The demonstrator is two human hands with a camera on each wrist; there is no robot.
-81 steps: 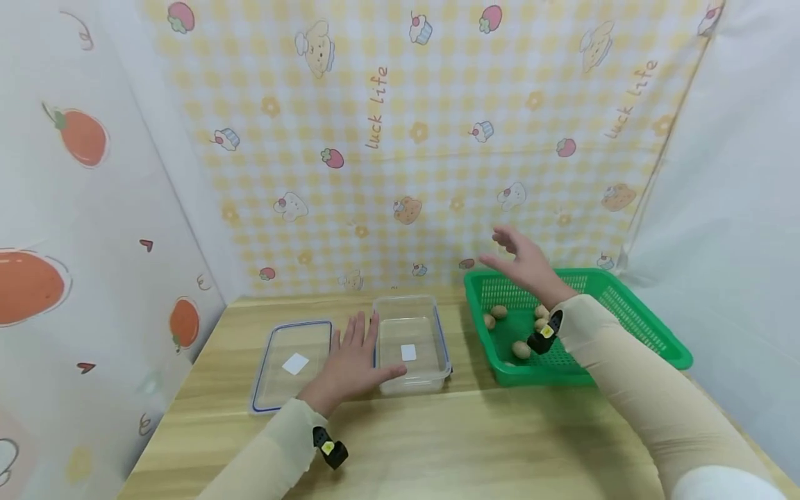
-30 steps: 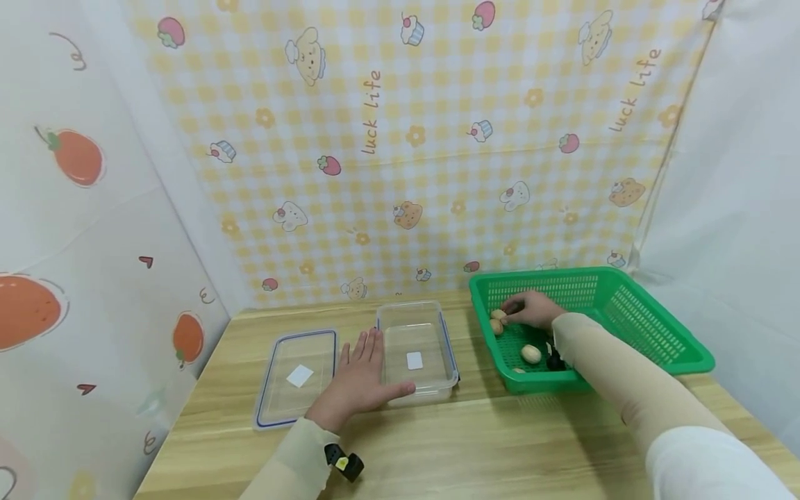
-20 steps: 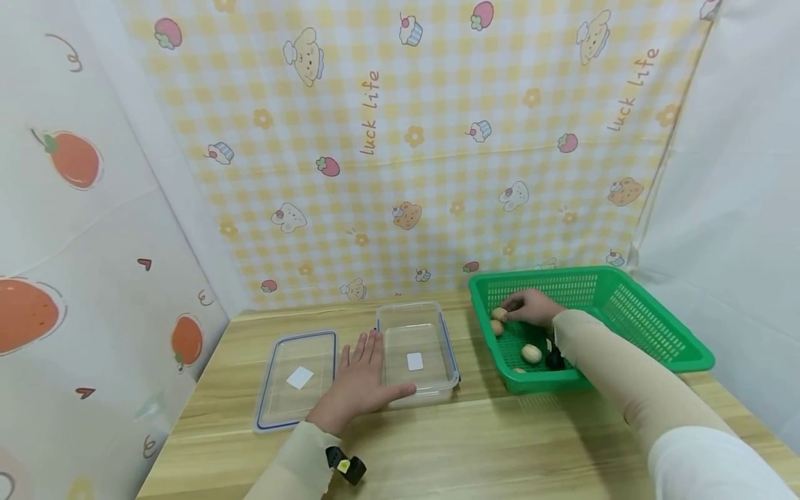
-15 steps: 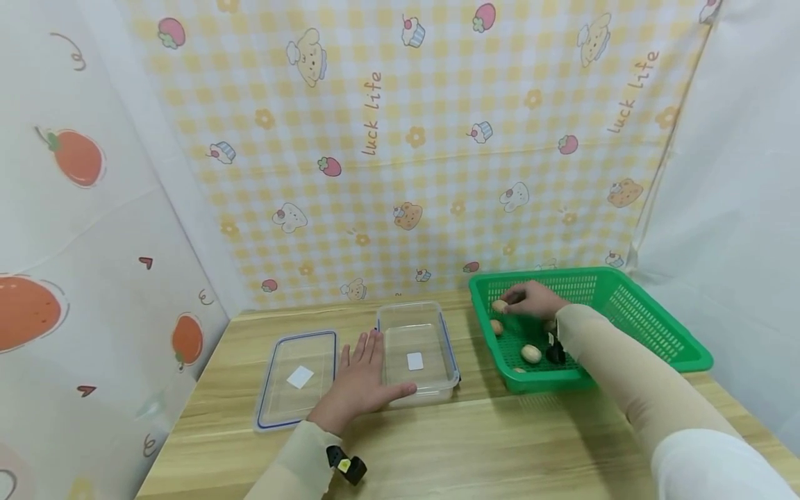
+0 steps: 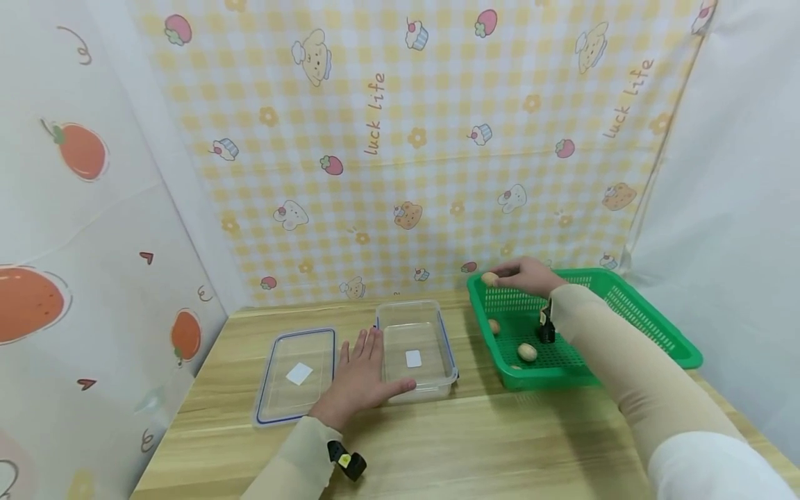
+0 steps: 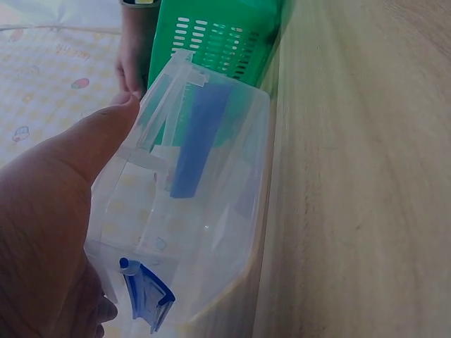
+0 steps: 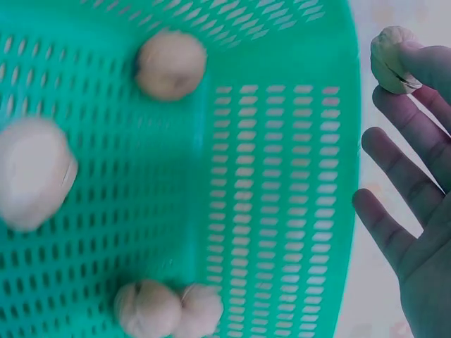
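A walnut (image 5: 489, 279) is pinched between the thumb and fingers of my right hand (image 5: 531, 276), at the back left corner of the green basket (image 5: 544, 380). In the right wrist view, the pinched walnut (image 7: 392, 60) shows just outside the rim, the other fingers spread apart. My left hand (image 5: 359, 382) lies against the left side of a clear plastic container (image 5: 431, 380), fingers straight and thumb pointing across its near end. The left wrist view shows that thumb (image 6: 106, 137) along the rim and a blue-edged clip (image 6: 148, 296) hanging from the container wall (image 6: 211, 239).
Several more walnuts (image 7: 171, 65) lie on the basket floor, one walnut (image 5: 528, 353) near its front. Left of the container, a clear lid (image 5: 284, 396) with a blue seal lies flat on the wooden table (image 5: 437, 451). A checked cloth (image 5: 419, 173) hangs behind.
My right hand came down into the basket, took hold of a walnut and lifted it up to the back left rim. My left hand has stayed at the container.
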